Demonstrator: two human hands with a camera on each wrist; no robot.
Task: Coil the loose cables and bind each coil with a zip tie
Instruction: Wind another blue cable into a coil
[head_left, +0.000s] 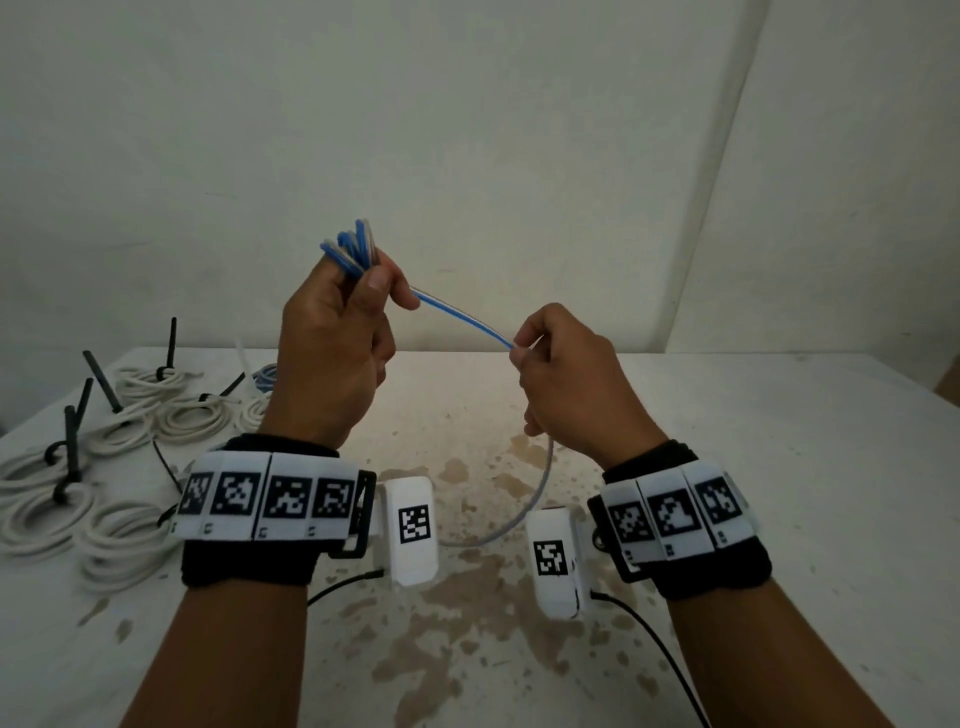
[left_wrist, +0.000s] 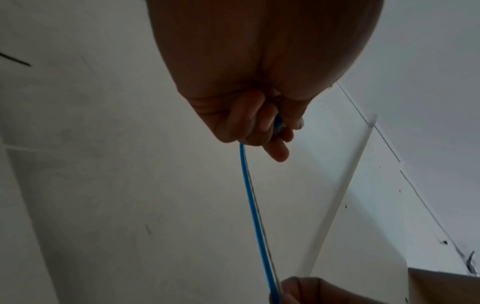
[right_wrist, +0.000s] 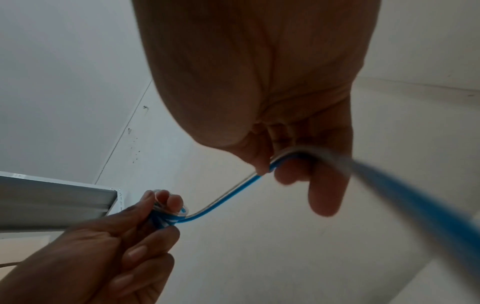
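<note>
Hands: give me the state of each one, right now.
Left hand: closed, gripping the coiled loops of the blue and white cable.
Right hand: closed, pinching the same cable's loose run.

Plain pale wall (head_left: 467, 104) with corner seam at right; white table (head_left: 779, 467), brown-stained centre; dim light.

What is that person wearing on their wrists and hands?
The left hand and right hand are bare, without gloves. Each wrist has a black wristband wrapped by a white strap of black-and-white square code markers. A white box-shaped camera unit, also marked, hangs off each wrist, with a thin black cable trailing away.
</note>
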